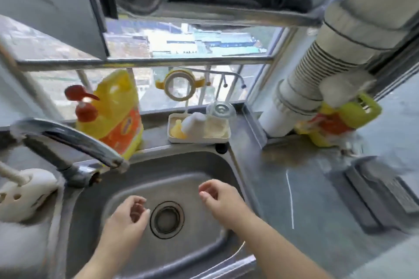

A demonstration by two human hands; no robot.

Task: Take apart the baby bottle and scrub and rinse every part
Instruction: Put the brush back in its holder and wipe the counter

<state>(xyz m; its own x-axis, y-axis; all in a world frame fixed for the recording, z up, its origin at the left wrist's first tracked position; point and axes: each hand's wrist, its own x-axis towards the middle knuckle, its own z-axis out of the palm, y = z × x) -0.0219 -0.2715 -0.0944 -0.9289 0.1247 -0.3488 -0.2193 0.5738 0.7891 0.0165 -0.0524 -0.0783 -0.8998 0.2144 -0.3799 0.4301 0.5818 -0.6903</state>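
Observation:
Both hands hover over the steel sink [127, 190], holding nothing. My left hand [127, 217] is left of the drain [167, 219], fingers loosely curled. My right hand [217, 199] is right of the drain, fingers also curled and apart. Behind the sink a white drying tray [197, 140] holds bottle parts: a yellowish nipple [178, 130], a white cap [192, 122] and a clear glass bottle [221, 110] lying on its side. The yellow-handled bottle collar ring [179, 85] hangs on a rack post above the tray.
A chrome faucet [68, 140] arches over the sink's left rim. A yellow dish-soap pump bottle [113, 115] stands behind it. A white holder [20, 195] sits far left. A white pipe [301, 97] and a yellow-green bottle [340, 118] stand on the right counter.

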